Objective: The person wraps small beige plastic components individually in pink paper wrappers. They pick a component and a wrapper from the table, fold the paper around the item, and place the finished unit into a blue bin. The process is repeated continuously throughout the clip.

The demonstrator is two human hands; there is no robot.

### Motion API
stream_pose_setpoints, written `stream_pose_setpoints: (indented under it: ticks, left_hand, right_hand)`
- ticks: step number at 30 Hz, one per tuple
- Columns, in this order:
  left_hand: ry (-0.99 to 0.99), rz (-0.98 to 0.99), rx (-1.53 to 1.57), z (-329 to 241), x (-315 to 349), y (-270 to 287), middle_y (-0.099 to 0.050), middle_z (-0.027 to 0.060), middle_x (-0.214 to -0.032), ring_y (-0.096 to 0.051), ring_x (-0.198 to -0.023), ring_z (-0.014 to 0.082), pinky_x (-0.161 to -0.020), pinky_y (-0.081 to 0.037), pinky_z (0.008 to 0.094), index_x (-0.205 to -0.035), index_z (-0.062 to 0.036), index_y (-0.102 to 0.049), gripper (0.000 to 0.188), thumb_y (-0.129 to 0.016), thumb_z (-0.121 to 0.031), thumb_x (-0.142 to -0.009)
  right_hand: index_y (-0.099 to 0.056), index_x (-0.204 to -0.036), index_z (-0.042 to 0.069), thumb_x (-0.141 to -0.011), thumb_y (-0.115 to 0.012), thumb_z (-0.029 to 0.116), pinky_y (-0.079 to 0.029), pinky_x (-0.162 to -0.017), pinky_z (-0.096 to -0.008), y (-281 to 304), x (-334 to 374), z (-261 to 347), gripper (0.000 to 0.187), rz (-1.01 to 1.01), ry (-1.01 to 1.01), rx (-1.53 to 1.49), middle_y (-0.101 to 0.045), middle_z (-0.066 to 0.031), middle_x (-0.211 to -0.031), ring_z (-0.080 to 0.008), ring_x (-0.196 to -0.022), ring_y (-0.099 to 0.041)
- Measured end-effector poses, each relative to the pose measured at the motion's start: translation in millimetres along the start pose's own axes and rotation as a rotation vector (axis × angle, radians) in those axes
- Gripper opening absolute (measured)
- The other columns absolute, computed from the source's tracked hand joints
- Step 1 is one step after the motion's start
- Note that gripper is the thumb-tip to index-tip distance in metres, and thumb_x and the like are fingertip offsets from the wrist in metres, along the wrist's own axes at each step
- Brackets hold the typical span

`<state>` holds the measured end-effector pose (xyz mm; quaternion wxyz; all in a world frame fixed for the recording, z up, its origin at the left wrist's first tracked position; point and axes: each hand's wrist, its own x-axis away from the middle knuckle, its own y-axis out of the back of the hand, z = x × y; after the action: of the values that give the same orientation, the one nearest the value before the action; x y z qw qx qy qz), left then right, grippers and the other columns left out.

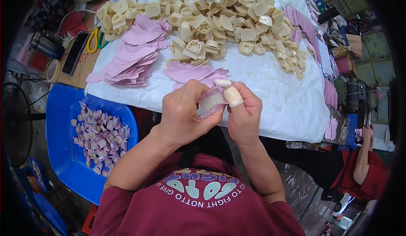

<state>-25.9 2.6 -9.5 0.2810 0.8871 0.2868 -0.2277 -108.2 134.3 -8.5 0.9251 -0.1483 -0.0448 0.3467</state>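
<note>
In front of my chest, a curved piece [211, 102] shows pink glittery edges around a pale, smooth middle. My left hand [182, 109] is closed around it, thumb and fingers pinching its left and lower sides. White tape wraps the thumb and a fingertip of my right hand [244, 116], which pinches the piece's right edge. Whether a heel sits inside the pink material is hidden by my fingers. Just beyond lie flat pink cut pieces [195, 72]. A larger fanned stack of pink pieces [134, 54] is to their left.
Beige plastic shoe heels [211, 20] are heaped across the white-covered table [270, 105]. At left, a blue tub [61, 151] holds many pink-covered heels [101, 138]. Scissors [93, 39], a phone [75, 54] and a tape roll [53, 70] lie nearby. A co-worker [363, 164] is at the right.
</note>
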Motion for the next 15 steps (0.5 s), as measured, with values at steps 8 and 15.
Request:
stream_pose_setpoints:
  ticks: [8,15]
  left_hand:
    - [0.068,-0.059,-0.068,1.5,0.5,-13.9,-0.059,0.0092,-0.072,-0.059,-0.053,0.0177,-0.048,-0.048,0.028,-0.087,-0.003,-0.055,0.038,-0.082,-0.017,-0.065]
    - [0.318,0.233,0.106,8.4,-2.7,6.7,-0.063,0.0083,-0.08,-0.062,-0.066,0.0145,-0.061,-0.05,0.0273,-0.095,-0.0003,-0.058,0.032,-0.077,-0.012,-0.072]
  right_hand:
    - [-0.06,-0.116,-0.004,-0.095,-0.055,0.011,-0.046,-0.073,-0.0224,-9.3,-1.9,-1.8,0.027,-0.075,0.043,0.077,-0.063,-0.0015,-0.096,-0.007,-0.084,-0.056]
    - [-0.06,-0.114,-0.002,-0.089,-0.056,0.005,-0.049,-0.073,-0.0303,5.2,-0.2,-4.4,0.026,0.057,0.127,0.451,-0.066,-0.0092,-0.09,-0.0174,-0.081,-0.062]
